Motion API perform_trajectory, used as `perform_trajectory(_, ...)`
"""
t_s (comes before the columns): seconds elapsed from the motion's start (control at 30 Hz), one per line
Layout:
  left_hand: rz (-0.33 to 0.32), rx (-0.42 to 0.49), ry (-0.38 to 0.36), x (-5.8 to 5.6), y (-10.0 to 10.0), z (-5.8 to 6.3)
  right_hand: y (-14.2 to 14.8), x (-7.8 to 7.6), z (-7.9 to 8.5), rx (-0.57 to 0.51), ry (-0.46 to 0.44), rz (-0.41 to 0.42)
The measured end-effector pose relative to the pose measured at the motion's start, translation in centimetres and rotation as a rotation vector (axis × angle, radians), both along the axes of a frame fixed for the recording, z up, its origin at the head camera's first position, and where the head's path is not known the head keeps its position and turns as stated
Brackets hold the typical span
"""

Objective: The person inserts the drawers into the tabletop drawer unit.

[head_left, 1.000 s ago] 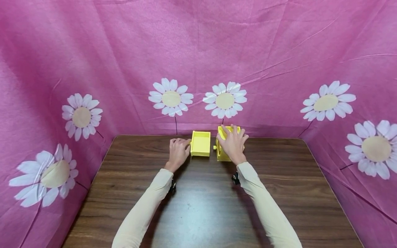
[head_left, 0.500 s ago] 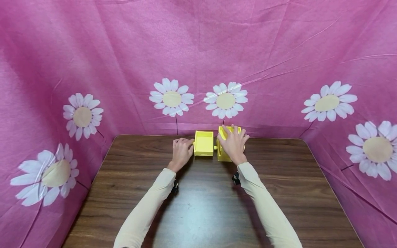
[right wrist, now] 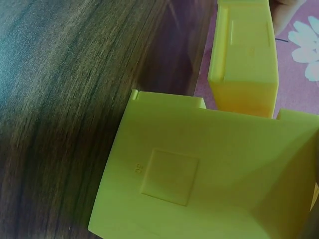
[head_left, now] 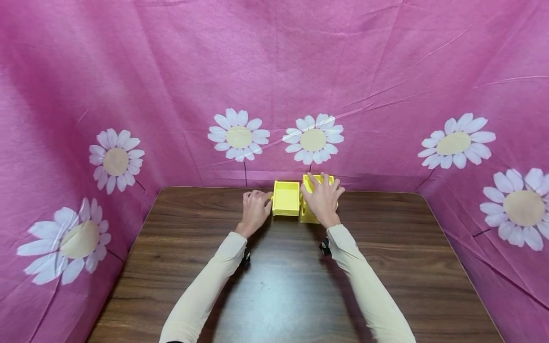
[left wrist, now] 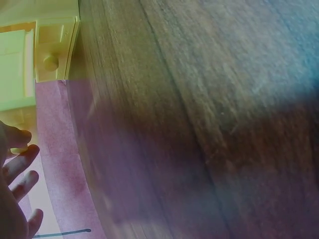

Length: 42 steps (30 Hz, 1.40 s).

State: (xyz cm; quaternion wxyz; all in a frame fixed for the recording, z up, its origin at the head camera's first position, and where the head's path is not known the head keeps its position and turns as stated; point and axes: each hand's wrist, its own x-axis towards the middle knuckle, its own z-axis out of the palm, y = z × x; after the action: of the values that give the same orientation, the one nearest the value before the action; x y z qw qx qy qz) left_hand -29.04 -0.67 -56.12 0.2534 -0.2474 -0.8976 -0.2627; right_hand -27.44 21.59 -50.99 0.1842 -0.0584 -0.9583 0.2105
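A small yellow drawer [head_left: 286,191], open at the top with nothing in it, sits near the back of the table. My left hand [head_left: 254,209] pinches its round knob [left wrist: 19,150] between thumb and fingertips. To its right stands a yellow mini drawer cabinet [right wrist: 224,164], and the drawer's far end is right at the cabinet's left side. My right hand [head_left: 321,200] grips the cabinet from above, with fingers spread over its top and partly hiding it. Another knobbed drawer front [left wrist: 52,37] shows on the cabinet in the left wrist view.
The dark wood-grain table [head_left: 274,281] ends just behind the cabinet. A pink cloth [head_left: 274,71] printed with white daisies hangs behind it and along both sides.
My left hand has moved right with the drawer, closing the gap to the cabinet. The cabinet's knob is now hidden in the head view. My right hand stays in place.
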Motion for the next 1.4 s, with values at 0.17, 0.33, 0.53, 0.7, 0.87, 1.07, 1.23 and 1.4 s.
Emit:
perform_trajectory(0.17, -0.002, -0.011, 0.004, -0.1, 0.3, 0.0, 0.0, 0.0, 0.0, 0.01, -0.001, -0.005)
perform_trajectory(0.33, -0.014, -0.001, -0.004, 0.0, 0.6, 0.1, 0.1, 0.0, -0.1, 0.014, 0.002, -0.003)
perform_trajectory(0.53, -0.027, 0.023, -0.016, 0.1, 0.8, 0.1, 0.1, 0.0, 0.0, 0.01, 0.002, -0.004)
perform_trajectory(0.7, -0.024, 0.033, -0.01, 0.2, 0.7, -0.1, -0.2, 0.0, -0.2, 0.004, 0.001, -0.001)
perform_trajectory(0.87, -0.024, 0.036, -0.01, 0.2, 0.7, -0.5, -0.4, 0.0, -0.3, 0.01, -0.012, -0.005)
perform_trajectory(1.07, -0.013, 0.028, -0.008, 0.0, 0.9, -0.7, -0.3, 0.0, -0.2, 0.023, -0.011, -0.006)
perform_trajectory(1.23, -0.03, 0.022, 0.002, -0.3, 1.3, -0.7, -0.3, 0.0, -0.2, 0.027, -0.01, -0.01)
perform_trajectory(1.4, -0.028, 0.016, 0.005, -0.5, 1.5, -0.7, -0.2, 0.0, -0.3, 0.025, -0.009, -0.017)
